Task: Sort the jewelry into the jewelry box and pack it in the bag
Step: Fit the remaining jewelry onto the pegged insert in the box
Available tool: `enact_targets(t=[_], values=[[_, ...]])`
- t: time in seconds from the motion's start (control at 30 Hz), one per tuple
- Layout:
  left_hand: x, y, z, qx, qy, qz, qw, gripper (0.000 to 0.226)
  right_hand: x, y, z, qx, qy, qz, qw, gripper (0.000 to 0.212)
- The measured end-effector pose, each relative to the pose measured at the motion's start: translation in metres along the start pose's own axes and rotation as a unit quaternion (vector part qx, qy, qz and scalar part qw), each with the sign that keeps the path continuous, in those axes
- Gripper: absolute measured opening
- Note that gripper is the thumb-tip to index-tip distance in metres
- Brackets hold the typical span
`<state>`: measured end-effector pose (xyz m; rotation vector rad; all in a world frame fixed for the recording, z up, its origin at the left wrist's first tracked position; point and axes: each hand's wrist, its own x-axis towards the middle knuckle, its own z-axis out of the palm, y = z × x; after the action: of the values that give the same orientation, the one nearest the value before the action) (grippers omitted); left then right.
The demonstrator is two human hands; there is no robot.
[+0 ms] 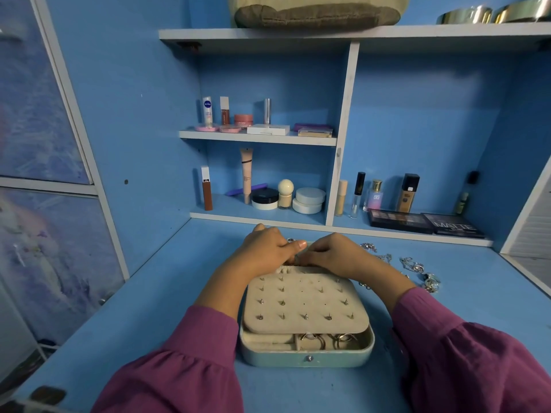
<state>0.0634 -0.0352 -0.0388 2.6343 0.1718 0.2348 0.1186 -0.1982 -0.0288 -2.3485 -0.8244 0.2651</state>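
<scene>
My left hand (269, 248) and right hand (334, 251) meet, fingers curled, at the jewelry box's (307, 357) far edge on something I can't make out, and a fumble drops it among the chains (414, 268) lying loose.

Two bare forearms, left hand (269, 247) and right hand (334, 253) without rings, loose magenta sleeves (190, 362) of crinkled fabric, gathered into bands below the elbows, full and puffed above

Both hands (269, 248) (334, 253) meet, fingers curled together.
</scene>
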Motion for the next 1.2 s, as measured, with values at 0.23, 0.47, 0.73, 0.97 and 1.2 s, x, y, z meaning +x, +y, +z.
enact_targets(t=[0.23,0.47,0.73,0.97,1.2], values=[[-0.001,0.005,0.005,0.016,-0.056,-0.003,0.998,0.065,0.002,0.004,-0.006,0.017,0.019,0.006,1.0,0.025],[-0.005,0.007,0.002,-0.052,-0.039,-0.007,0.998,0.047,0.006,0.005,-0.007,-0.009,-0.025,0.015,1.0,0.032],[-0.006,0.005,0.001,-0.098,-0.049,0.009,0.994,0.004,0.006,0.009,-0.008,0.022,-0.009,0.013,1.0,0.017],[-0.007,0.002,0.001,-0.122,-0.043,0.004,0.992,0.013,0.003,0.013,-0.013,0.054,-0.055,-0.012,0.997,0.014],[-0.002,-0.002,0.004,-0.114,-0.035,-0.026,0.993,0.026,0.0,0.015,-0.015,0.082,-0.112,-0.028,0.99,0.004]])
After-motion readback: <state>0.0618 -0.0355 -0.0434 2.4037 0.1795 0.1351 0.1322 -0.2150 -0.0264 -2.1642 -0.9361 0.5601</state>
